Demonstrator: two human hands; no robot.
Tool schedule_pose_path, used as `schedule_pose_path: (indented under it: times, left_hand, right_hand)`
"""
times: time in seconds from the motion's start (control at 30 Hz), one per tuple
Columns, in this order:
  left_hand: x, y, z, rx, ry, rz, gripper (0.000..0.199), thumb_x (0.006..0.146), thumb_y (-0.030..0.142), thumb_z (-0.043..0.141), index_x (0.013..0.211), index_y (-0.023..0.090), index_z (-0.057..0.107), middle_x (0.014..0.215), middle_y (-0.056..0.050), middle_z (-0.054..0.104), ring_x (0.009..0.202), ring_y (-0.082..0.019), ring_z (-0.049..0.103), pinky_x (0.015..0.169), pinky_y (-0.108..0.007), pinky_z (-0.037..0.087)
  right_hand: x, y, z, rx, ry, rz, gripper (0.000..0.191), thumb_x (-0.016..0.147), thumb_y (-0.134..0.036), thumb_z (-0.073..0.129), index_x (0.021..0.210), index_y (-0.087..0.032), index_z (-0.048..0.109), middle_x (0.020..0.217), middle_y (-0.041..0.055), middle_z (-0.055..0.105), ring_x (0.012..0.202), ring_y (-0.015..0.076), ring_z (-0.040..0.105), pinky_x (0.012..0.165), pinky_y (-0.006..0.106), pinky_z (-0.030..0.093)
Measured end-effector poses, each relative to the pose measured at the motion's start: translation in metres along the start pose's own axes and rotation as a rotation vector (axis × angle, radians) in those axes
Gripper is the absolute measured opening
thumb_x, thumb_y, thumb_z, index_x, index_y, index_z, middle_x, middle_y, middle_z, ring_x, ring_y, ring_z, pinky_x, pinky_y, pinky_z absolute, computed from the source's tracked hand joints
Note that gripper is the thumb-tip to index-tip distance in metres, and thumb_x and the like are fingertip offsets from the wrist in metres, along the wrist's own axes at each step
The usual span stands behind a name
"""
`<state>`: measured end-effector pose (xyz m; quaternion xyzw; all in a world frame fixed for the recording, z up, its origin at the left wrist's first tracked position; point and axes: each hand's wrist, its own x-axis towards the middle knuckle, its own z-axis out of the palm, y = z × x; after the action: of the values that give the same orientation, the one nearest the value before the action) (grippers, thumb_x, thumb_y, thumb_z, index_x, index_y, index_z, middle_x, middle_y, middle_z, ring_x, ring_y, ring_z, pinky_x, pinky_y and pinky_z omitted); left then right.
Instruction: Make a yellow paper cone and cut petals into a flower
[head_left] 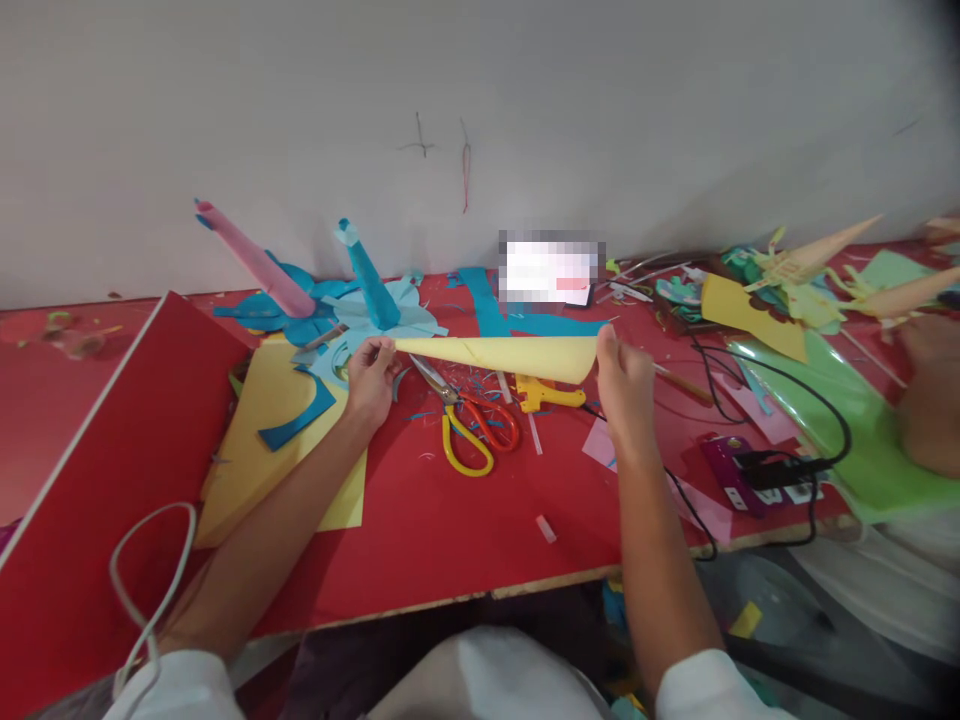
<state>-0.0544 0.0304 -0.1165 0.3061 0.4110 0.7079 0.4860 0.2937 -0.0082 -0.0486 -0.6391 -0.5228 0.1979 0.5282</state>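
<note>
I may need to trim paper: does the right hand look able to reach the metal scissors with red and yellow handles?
Probably, if the right hand releases the pale yellow paper cone; the scissors lie nearby, grip end uncovered.

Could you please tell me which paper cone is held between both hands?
The pale yellow cone, held crosswise between the left hand and right hand; the pink cone, blue cone and peach cones touch neither.

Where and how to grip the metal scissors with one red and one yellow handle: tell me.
The scissors are likely best taken by both handle loops, coming from the near right: the wide loops lie on that side, while the pointed blades aim away to the far left.
</note>
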Motion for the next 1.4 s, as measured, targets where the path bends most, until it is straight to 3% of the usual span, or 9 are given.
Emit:
schedule_pose_path:
  times: [0.2, 0.33, 0.47, 0.77, 1.0, 1.13, 1.2, 1.33, 1.4]
  left_hand:
    - [0.0, 0.0, 0.002, -0.017, 0.053, 0.036, 0.041, 0.066, 0.039, 0.101, 0.076, 0.018, 0.067, 0.067, 0.006, 0.051, 0.058, -0.006, 0.042, 0.054, -0.017, 0.042]
    - [-0.001, 0.0, 0.003, -0.012, 0.049, 0.043, 0.043, 0.063, 0.04, 0.103, 0.076, 0.018, 0.068, 0.065, 0.006, 0.052, 0.057, -0.006, 0.042, 0.053, -0.018, 0.042]
    - [-0.002, 0.002, 0.004, -0.008, 0.052, 0.041, 0.042, 0.065, 0.04, 0.102, 0.076, 0.018, 0.068, 0.067, 0.006, 0.051, 0.057, -0.006, 0.042, 0.053, -0.018, 0.042]
    - [-0.008, 0.003, 0.006, 0.038, -0.053, 0.0, 0.041, 0.067, 0.043, 0.1, 0.078, 0.018, 0.07, 0.068, 0.004, 0.054, 0.058, -0.006, 0.045, 0.056, -0.019, 0.042]
    - [-0.015, 0.006, 0.009, 0.097, -0.15, -0.029, 0.036, 0.07, 0.043, 0.098, 0.078, 0.018, 0.073, 0.066, 0.003, 0.058, 0.058, -0.007, 0.05, 0.055, -0.02, 0.042]
    - [-0.016, 0.006, 0.009, 0.096, -0.152, -0.023, 0.039, 0.068, 0.045, 0.099, 0.078, 0.018, 0.073, 0.064, 0.003, 0.057, 0.057, -0.007, 0.05, 0.056, -0.02, 0.043]
    - [-0.016, 0.006, 0.008, 0.097, -0.153, -0.009, 0.04, 0.071, 0.048, 0.097, 0.077, 0.018, 0.072, 0.061, 0.003, 0.054, 0.056, -0.008, 0.05, 0.055, -0.021, 0.044]
    - [-0.015, 0.006, 0.003, 0.143, -0.088, 0.041, 0.04, 0.074, 0.048, 0.095, 0.074, 0.017, 0.07, 0.058, 0.004, 0.051, 0.054, -0.008, 0.048, 0.053, -0.021, 0.04]
    - [-0.014, 0.006, 0.0, 0.164, -0.038, 0.072, 0.04, 0.073, 0.049, 0.096, 0.074, 0.018, 0.07, 0.058, 0.004, 0.051, 0.053, -0.007, 0.045, 0.052, -0.02, 0.037]
  right_hand:
    - [0.054, -0.004, 0.029, 0.227, -0.076, 0.056, 0.061, 0.091, -0.075, 0.068, 0.061, -0.026, 0.048, 0.054, -0.0045, 0.034, 0.053, 0.0147, 0.039, 0.051, 0.031, 0.028]
    - [0.057, -0.002, 0.044, 0.246, -0.02, 0.11, 0.057, 0.085, -0.066, 0.076, 0.059, -0.024, 0.047, 0.056, -0.0059, 0.033, 0.055, 0.0118, 0.032, 0.051, 0.029, 0.024]
    - [0.029, -0.002, 0.049, 0.21, 0.082, 0.063, 0.042, 0.083, -0.052, 0.075, 0.064, -0.021, 0.056, 0.061, -0.0058, 0.039, 0.062, 0.0122, 0.039, 0.058, 0.027, 0.033]
    - [-0.069, 0.013, 0.003, 0.416, 0.017, 0.396, 0.047, 0.07, -0.056, 0.087, 0.09, -0.015, 0.076, 0.081, 0.003, 0.071, 0.078, 0.0204, 0.062, 0.071, 0.032, 0.049]
    - [-0.124, 0.019, -0.041, 0.317, -0.074, 0.43, 0.04, 0.074, -0.057, 0.085, 0.068, -0.022, 0.068, 0.067, -0.0003, 0.06, 0.068, 0.0202, 0.054, 0.067, 0.036, 0.048]
    - [-0.117, 0.019, -0.041, 0.32, -0.023, 0.394, 0.031, 0.072, -0.055, 0.088, 0.071, -0.027, 0.074, 0.072, 0.0041, 0.069, 0.071, 0.027, 0.06, 0.067, 0.043, 0.052]
    - [-0.104, 0.019, -0.032, 0.34, -0.008, 0.338, 0.03, 0.074, -0.054, 0.088, 0.084, -0.026, 0.08, 0.084, 0.0065, 0.076, 0.082, 0.0294, 0.067, 0.073, 0.043, 0.056]
    - [-0.071, 0.016, -0.011, 0.362, 0.072, 0.225, 0.04, 0.072, -0.057, 0.088, 0.083, -0.019, 0.08, 0.083, 0.0048, 0.075, 0.082, 0.0247, 0.068, 0.074, 0.037, 0.058]
    - [-0.055, 0.012, -0.004, 0.381, 0.028, 0.21, 0.04, 0.072, -0.056, 0.089, 0.079, -0.018, 0.078, 0.077, 0.0027, 0.072, 0.077, 0.0215, 0.066, 0.07, 0.033, 0.055]
